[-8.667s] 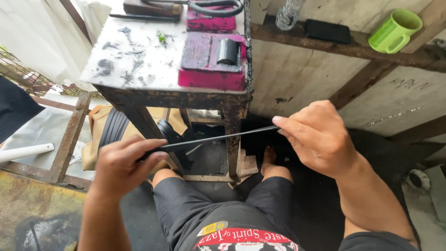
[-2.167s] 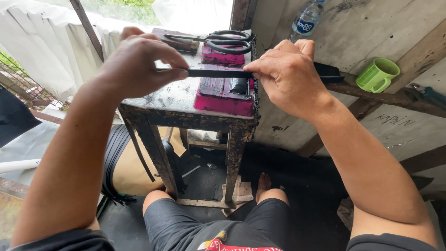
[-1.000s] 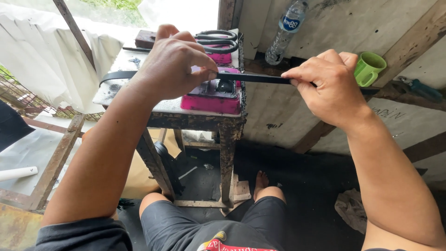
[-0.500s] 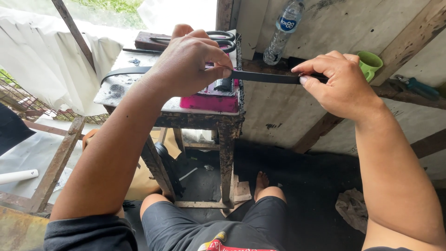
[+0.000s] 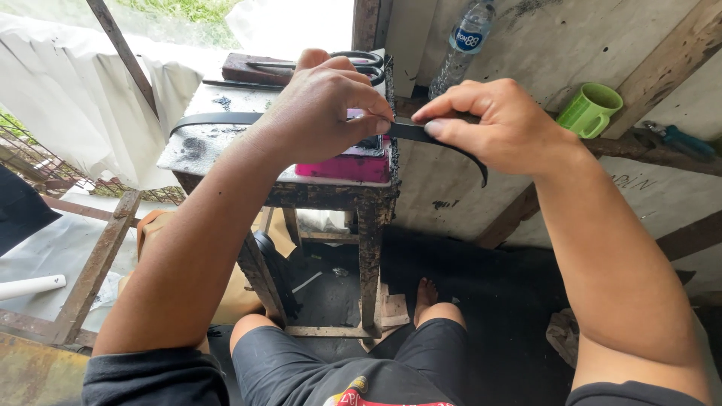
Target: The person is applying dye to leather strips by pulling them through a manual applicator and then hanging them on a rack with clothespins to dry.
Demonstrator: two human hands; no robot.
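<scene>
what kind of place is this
Probably a small makeshift workshop, half outdoors. Both hands, left and right, hold a black strap over a stained work table with scissors on it, beside rough wooden walls and a white tarp.

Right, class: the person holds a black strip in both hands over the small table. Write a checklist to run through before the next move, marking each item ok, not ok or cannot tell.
1. Left hand has a grip on the black strip: ok.
2. Right hand pinches the strip near its other end: ok.
3. Strip's free tail beyond the right hand curls downward, unsupported: not ok.
4. Pink block sits on the table: ok.
5. Scissors lie on the far side of the table, away from the fingers: ok.
6. Strip's contact with the block: cannot tell, hands hide it.
</scene>
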